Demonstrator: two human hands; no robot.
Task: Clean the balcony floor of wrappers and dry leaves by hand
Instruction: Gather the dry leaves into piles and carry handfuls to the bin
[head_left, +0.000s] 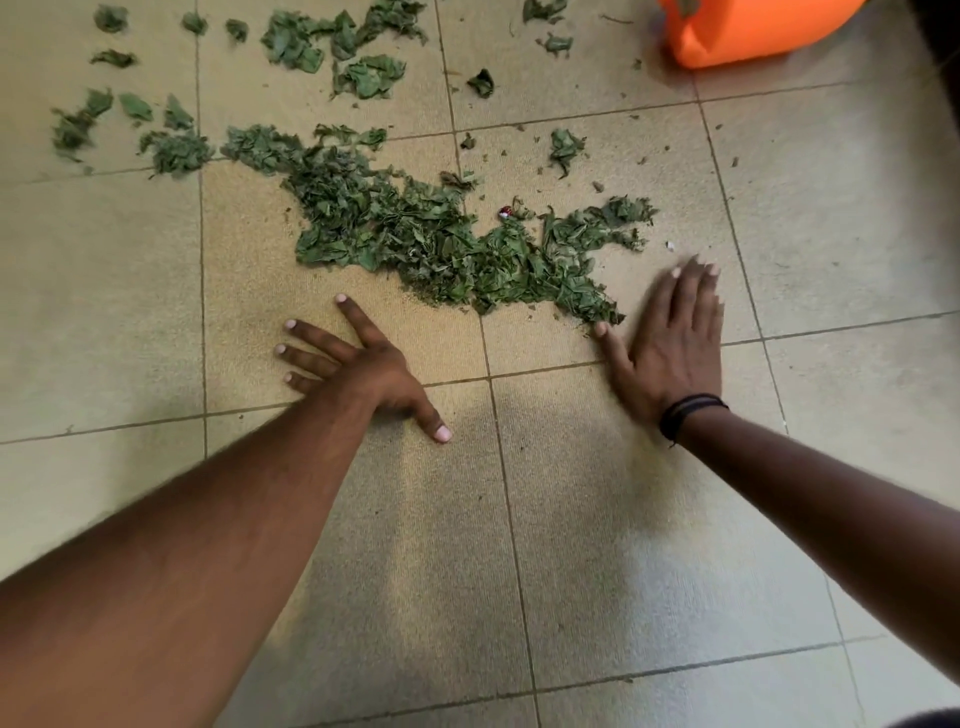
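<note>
Reaching forward over the tiled floor (571, 545), both bare arms stretch toward the mess; the left hand (358, 364) lies flat on the tiles with fingers spread wide, its grip open and holding nothing, just short of the leaves. The right hand (670, 343), a dark band (688, 413) at its wrist, is also flat with straight fingers, grip open, slightly blurred; its thumb touches the near right edge of the main leaf pile (441, 234). That pile of crumpled green leaves sprawls across the tile joints just beyond both hands. A small red-and-white scrap (505, 211), perhaps a wrapper, sits at the pile's far edge, and a tiny white bit (670, 245) lies just beyond the right fingertips. Farther off, scattered leaf clumps (332, 41) dot the tiles, and an orange container (748, 31) stands at the far right
</note>
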